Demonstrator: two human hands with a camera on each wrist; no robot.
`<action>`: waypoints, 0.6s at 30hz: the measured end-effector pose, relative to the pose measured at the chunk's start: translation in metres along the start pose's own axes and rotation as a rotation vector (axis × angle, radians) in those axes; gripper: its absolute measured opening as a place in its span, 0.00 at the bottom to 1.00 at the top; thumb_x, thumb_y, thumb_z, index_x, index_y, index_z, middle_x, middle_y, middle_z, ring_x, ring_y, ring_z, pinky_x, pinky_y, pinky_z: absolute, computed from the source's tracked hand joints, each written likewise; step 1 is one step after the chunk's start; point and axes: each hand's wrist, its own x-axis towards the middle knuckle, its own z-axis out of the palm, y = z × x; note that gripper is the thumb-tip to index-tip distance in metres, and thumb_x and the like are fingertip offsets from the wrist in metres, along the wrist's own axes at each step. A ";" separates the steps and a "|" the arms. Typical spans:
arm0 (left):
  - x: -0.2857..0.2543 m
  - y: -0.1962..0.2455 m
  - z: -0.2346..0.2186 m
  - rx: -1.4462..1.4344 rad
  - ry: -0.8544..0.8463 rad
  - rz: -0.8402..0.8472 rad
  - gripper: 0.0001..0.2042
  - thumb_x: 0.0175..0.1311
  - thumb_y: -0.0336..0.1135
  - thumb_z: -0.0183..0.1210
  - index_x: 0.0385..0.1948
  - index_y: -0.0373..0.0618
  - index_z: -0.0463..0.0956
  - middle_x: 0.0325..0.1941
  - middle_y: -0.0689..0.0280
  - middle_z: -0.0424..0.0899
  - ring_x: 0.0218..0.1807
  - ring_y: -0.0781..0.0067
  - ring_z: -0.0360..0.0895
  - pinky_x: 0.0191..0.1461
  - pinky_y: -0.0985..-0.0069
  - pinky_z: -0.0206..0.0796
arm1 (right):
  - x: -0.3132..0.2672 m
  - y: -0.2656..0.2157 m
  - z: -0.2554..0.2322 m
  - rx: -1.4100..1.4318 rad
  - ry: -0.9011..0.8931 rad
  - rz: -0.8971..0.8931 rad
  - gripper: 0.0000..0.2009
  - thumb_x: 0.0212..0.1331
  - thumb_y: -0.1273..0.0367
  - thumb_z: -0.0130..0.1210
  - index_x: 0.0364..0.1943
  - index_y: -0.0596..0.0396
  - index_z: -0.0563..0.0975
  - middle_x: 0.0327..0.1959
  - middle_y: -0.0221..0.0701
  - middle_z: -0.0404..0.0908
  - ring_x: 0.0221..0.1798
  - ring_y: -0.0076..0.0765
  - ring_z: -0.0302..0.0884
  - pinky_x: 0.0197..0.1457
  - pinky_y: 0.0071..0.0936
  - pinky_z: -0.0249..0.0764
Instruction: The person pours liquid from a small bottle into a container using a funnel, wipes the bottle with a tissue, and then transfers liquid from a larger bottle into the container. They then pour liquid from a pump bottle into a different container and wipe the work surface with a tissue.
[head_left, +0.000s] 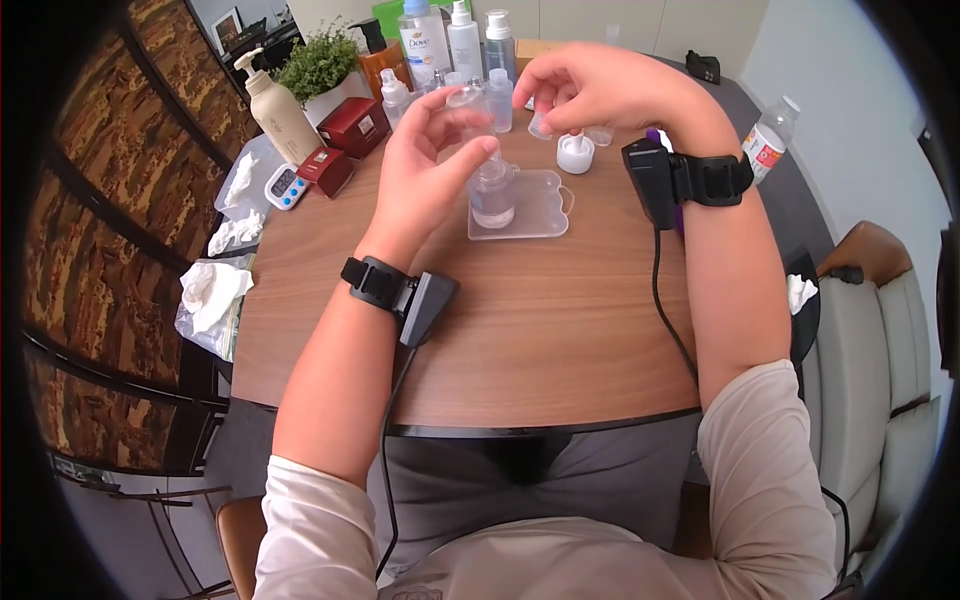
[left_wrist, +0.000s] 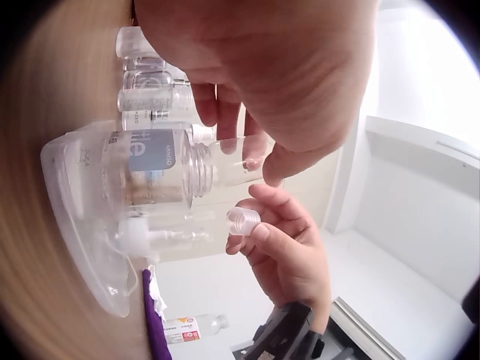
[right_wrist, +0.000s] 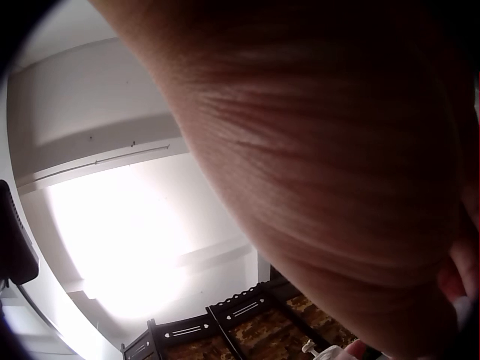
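My left hand (head_left: 430,165) grips a clear, see-through cup-like piece (left_wrist: 234,161) between thumb and fingers, right over the mouth of a clear plastic bottle. That bottle (head_left: 492,200), bearing a blue label in the left wrist view, stands upright on a translucent plastic tray (head_left: 540,215) with some liquid low inside. My right hand (head_left: 600,90) pinches a small clear threaded cap (left_wrist: 244,221) between thumb and fingertips, to the right of the bottle and above the table. The right wrist view shows mostly the skin of the hand, hiding the cap.
Behind the tray stands a white pump top (head_left: 575,155). Several bottles, including a Dove bottle (head_left: 425,45), line the table's back edge. Dark red boxes (head_left: 352,128), a beige pump bottle (head_left: 278,110) and a timer (head_left: 287,187) sit at the left. A labelled bottle (head_left: 770,140) stands right.
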 end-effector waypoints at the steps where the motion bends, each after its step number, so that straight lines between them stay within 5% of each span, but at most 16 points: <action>1: -0.001 0.001 0.002 -0.122 -0.010 -0.029 0.37 0.60 0.27 0.76 0.72 0.40 0.67 0.52 0.64 0.84 0.57 0.72 0.81 0.63 0.71 0.75 | 0.000 0.001 0.000 0.006 0.000 -0.004 0.17 0.63 0.68 0.67 0.53 0.60 0.82 0.36 0.28 0.83 0.36 0.23 0.81 0.42 0.25 0.77; 7: -0.001 -0.001 -0.003 0.171 -0.033 -0.008 0.31 0.68 0.25 0.68 0.73 0.40 0.67 0.58 0.60 0.85 0.59 0.74 0.80 0.64 0.73 0.73 | -0.002 0.000 -0.001 -0.021 0.005 -0.020 0.16 0.62 0.69 0.67 0.53 0.60 0.82 0.36 0.29 0.84 0.37 0.23 0.81 0.42 0.25 0.78; 13: -0.003 0.004 0.003 -0.115 -0.039 -0.005 0.33 0.67 0.25 0.70 0.74 0.40 0.67 0.52 0.66 0.83 0.55 0.77 0.79 0.62 0.75 0.74 | 0.001 0.002 0.000 0.004 -0.002 -0.032 0.17 0.62 0.69 0.67 0.53 0.60 0.82 0.37 0.29 0.84 0.37 0.23 0.82 0.43 0.25 0.78; 18: 0.000 0.000 -0.003 0.049 0.019 0.008 0.30 0.67 0.26 0.70 0.71 0.39 0.71 0.54 0.66 0.84 0.53 0.79 0.79 0.58 0.76 0.73 | 0.002 0.001 0.000 -0.032 0.010 -0.019 0.17 0.62 0.69 0.68 0.53 0.59 0.82 0.38 0.28 0.83 0.38 0.23 0.82 0.44 0.24 0.78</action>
